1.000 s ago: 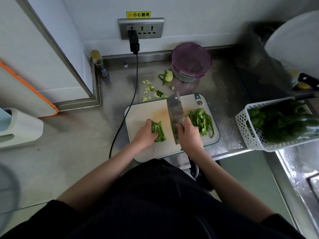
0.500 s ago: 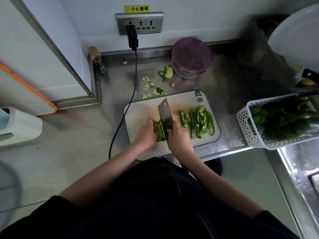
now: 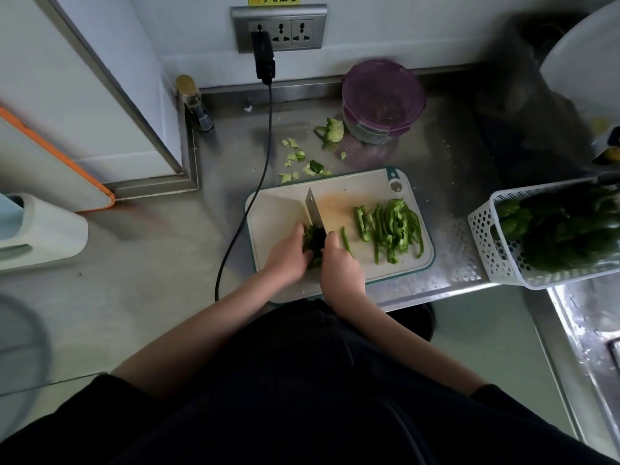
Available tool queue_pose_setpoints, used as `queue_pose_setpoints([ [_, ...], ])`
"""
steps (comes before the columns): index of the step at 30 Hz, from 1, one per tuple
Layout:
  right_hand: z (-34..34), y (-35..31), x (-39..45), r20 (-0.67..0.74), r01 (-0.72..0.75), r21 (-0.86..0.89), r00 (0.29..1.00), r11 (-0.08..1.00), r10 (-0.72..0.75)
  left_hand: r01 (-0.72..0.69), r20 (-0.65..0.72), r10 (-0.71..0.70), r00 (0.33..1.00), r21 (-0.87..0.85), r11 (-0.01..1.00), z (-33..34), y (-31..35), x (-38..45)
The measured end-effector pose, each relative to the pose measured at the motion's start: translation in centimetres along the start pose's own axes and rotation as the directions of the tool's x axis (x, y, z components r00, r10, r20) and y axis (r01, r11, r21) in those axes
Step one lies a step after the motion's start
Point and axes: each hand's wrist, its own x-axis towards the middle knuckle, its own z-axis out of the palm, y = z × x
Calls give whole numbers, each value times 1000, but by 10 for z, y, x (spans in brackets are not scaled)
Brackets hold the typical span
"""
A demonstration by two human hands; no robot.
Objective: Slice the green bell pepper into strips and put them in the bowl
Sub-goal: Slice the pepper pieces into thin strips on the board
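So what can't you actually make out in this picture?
- Head view: knife handle, hidden inside the right hand.
- Dark green pepper piece, mostly covered by both hands; left hand holds it.
- Round purple-lidded container: contents blurred.
- White perforated plastic basket: cut off by the right edge.

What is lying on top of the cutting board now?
On the cutting board lie cut pepper strips. The left hand holds an uncut pepper piece, partly hidden. The right hand grips the cleaver; its handle is covered.
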Motion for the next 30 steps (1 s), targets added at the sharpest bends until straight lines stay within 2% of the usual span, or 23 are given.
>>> queue_pose_setpoints([
  [11, -3, -3, 2, 3, 30, -83, 1000, 996, -30, 34, -17, -38, 999, -196, 980, -6, -6, -5],
  [14, -2, -4, 4, 1, 43, -93, 999, 995, -43, 81, -27, -91, 995, -256, 963, -10, -15, -13],
  [17, -4, -1, 8, -6, 34, -26, 999, 999, -34, 118, -33, -132, 991, -281, 953, -14, -18, -13],
  [20, -7, 9, 11, -17, 34, -2, 999, 999, -34, 103, -23, -115, 993, -292, 951, -15, -13, -12],
  [25, -37, 43, 17, -101, -47, 94, 993, 994, 57, 78, 3, -80, 997, -264, 961, -16, -9, -8],
  [30, -60, 48, 14, -202, -49, 245, 974, 968, 100, 66, -4, -69, 998, -247, 967, -14, -4, -3],
])
